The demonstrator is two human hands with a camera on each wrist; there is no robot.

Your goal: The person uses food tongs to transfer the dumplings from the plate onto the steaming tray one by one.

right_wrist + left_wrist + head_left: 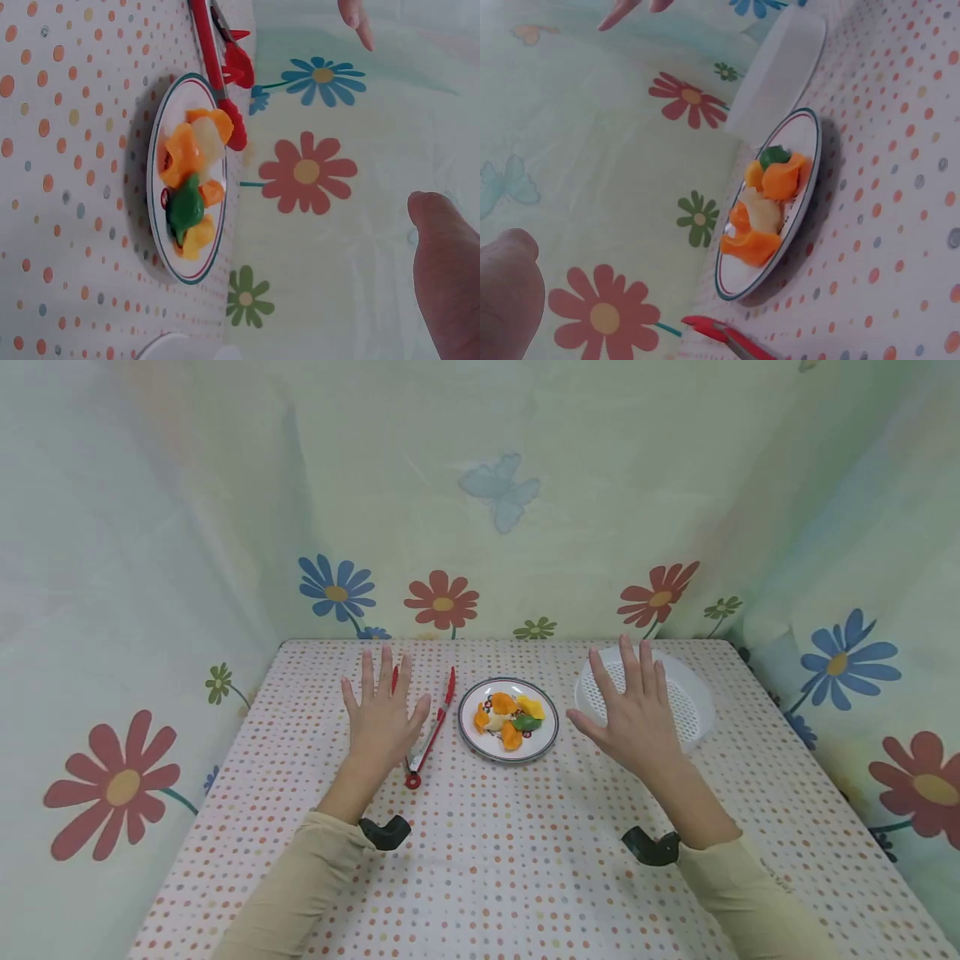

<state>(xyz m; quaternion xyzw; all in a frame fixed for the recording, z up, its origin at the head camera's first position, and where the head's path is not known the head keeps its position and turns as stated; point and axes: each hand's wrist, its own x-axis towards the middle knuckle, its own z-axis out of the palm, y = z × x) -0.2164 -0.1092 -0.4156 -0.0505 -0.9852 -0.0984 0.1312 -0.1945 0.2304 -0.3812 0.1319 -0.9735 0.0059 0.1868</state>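
Both hands are raised over the table with fingers spread, holding nothing. In the head view my left hand [378, 722] overlaps a pair of red-tipped metal tongs [433, 735], whose arms stand apart. My right hand [633, 718] overlaps a white perforated basket [693, 706] and hides part of it. Between the hands sits a round plate [472, 746] with a dark rim. On it lie several small dumpling-shaped pieces: orange ones [512, 736], a yellow one [531, 707], a green one [527, 723] and a cream one [496, 722].
A dotted cloth covers the table [480, 877]. Behind it and at both sides hang pale curtains [390, 485] with printed flowers and a butterfly. Black wrist-camera mounts [386, 833] sit at both wrists, below the cuffs of the beige sleeves [300, 885].
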